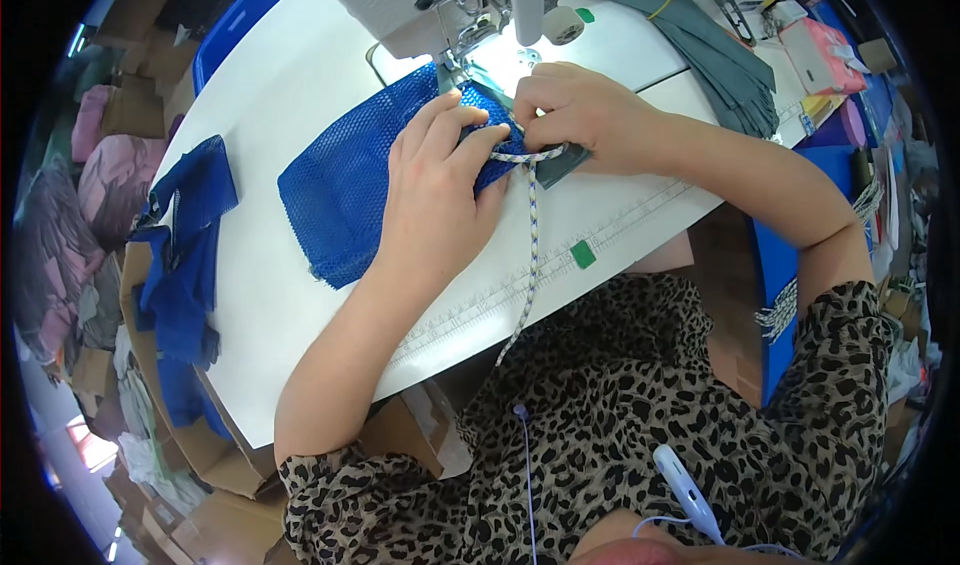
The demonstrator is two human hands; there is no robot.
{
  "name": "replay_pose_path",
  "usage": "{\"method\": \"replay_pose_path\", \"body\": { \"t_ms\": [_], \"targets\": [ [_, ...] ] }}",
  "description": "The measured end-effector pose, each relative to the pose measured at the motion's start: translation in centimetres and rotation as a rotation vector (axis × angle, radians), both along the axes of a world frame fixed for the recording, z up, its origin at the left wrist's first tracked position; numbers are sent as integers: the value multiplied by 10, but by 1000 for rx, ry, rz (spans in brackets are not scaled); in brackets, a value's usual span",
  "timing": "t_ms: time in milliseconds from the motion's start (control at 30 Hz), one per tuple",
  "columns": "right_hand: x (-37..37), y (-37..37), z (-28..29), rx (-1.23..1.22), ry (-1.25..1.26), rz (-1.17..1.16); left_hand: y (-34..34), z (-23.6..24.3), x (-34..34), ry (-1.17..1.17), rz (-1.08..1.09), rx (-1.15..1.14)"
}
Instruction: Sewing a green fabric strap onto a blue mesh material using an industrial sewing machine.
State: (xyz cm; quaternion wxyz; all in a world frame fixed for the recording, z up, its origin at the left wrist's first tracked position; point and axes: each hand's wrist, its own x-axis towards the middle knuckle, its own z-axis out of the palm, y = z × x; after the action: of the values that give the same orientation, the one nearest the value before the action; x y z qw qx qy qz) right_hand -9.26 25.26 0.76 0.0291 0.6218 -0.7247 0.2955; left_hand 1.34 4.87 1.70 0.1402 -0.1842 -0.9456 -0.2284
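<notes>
A piece of blue mesh fabric (pixel 340 185) lies on the white table under the sewing machine's presser foot (pixel 455 73). My left hand (pixel 440 170) rests on top of the mesh, fingers spread, their tips close to the foot. Beside the mesh's right edge my right hand (pixel 575 115) is closed, its fingers pinched on a dark green fabric strip (pixel 565 167) that shows below it; the exact grip is partly hidden. A white cord with blue and yellow flecks (pixel 533 225) crosses between both hands and hangs over the table's front edge.
The sewing machine (pixel 400 5) stands at the back. Several dark green strips (pixel 710 60) lie at the far right, with thread snips (pixel 733 13) and a pink tissue pack (pixel 815 57). Blue fabric pieces (pixel 190 235) drape over the left edge, above a cardboard box (pixel 225 455).
</notes>
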Motion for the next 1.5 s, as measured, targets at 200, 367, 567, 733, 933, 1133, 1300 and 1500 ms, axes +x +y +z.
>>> {"method": "replay_pose_path", "body": {
  "t_ms": [200, 367, 567, 733, 933, 1133, 1300, 1500],
  "targets": [
    [3, -3, 3, -13, -1, 3, -1, 5, 2, 3, 0, -47],
    [6, -6, 8, 3, 11, -7, -3, 9, 2, 9, -1, -80],
    [1, -4, 15, 17, -95, 90, -1, 14, 1, 24, 3, -96],
    [-10, 5, 25, -181, -509, 207, -3, 14, 3, 44, 6, -89],
    [-11, -5, 7, -7, -42, -72, -5, 17, 4, 41, -1, -125],
    [-5, -6, 21, 8, -343, -172, -4, 18, 3, 73, -16, -165],
    [-6, 1, 29, -43, -6, -21, -2, 16, 0, 103, -11, -147],
    [7, 4, 49, 151, -53, 127, -5, 13, 1, 156, -19, -114]
  ]
}}
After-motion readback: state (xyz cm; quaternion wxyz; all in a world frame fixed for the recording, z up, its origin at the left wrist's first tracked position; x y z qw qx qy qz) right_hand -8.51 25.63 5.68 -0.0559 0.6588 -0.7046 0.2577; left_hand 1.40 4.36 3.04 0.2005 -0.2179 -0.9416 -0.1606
